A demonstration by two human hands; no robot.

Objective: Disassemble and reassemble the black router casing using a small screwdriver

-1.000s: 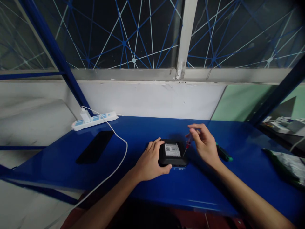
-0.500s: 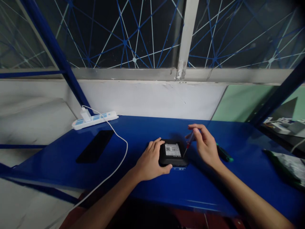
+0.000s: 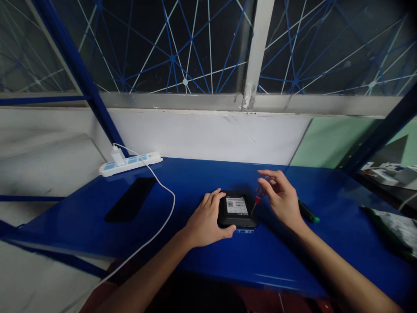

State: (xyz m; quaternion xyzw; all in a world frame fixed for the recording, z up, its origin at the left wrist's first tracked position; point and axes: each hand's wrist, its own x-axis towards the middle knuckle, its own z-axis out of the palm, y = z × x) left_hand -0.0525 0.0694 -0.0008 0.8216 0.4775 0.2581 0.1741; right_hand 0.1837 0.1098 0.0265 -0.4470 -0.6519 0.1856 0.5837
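A flat black box-shaped device (image 3: pixel 239 221) lies on the blue table, with a white printed label (image 3: pixel 237 206) facing up and ports along its near side. My left hand (image 3: pixel 208 219) grips it from the left, fingers over the top edge and thumb at the near side. In my right hand (image 3: pixel 282 198) is a screwdriver (image 3: pixel 259 194) with a clear handle and red collar. It stands tilted, its tip at the device's right edge by the label; exact contact is too small to tell. Part of the handle is hidden by my fingers.
A green-and-black handled tool (image 3: pixel 308 211) lies right of my right hand. Farther right is a silvery bag (image 3: pixel 395 228). A dark flat slab (image 3: pixel 130 200), a white power strip (image 3: pixel 132 163) and a trailing white cable (image 3: pixel 173 202) are at left.
My right fingers have shifted around the screwdriver's handle, and more of the clear handle shows. The screwdriver's tip stays near the same spot. My left hand and the device have not visibly moved.
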